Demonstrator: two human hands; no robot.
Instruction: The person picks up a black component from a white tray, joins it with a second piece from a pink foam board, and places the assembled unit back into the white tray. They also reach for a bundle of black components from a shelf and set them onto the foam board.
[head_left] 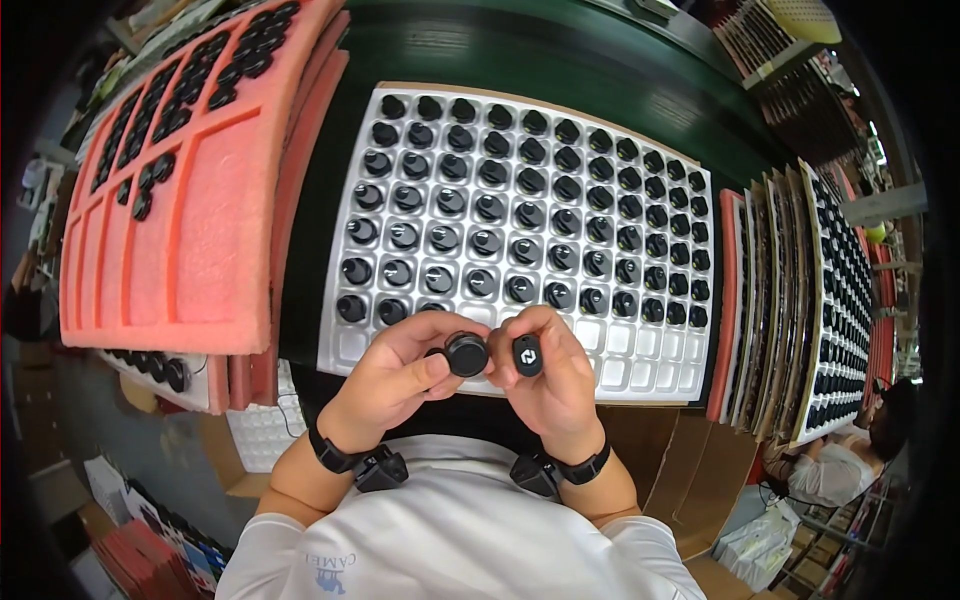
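Note:
My left hand [398, 366] is closed around a round black cap-like piece [466, 354], its flat face turned up between thumb and fingers. Close beside it, my right hand [562, 378] pinches a small black oval piece [527, 355] with a white mark on its face. The two pieces are near each other but apart. Both hands are over the near edge of a white molded tray [642, 376]. Rows of glossy black rounded parts [486, 243] fill most of its cells, while several cells along the near side hold nothing.
At the left, a pink foam tray [225, 255] lies on a stack, with black parts in its far slots. Upright trays and cardboard sheets [770, 300] stand at the right. Beyond the white tray runs a dark green surface [560, 50]. Another person [835, 465] is at far right.

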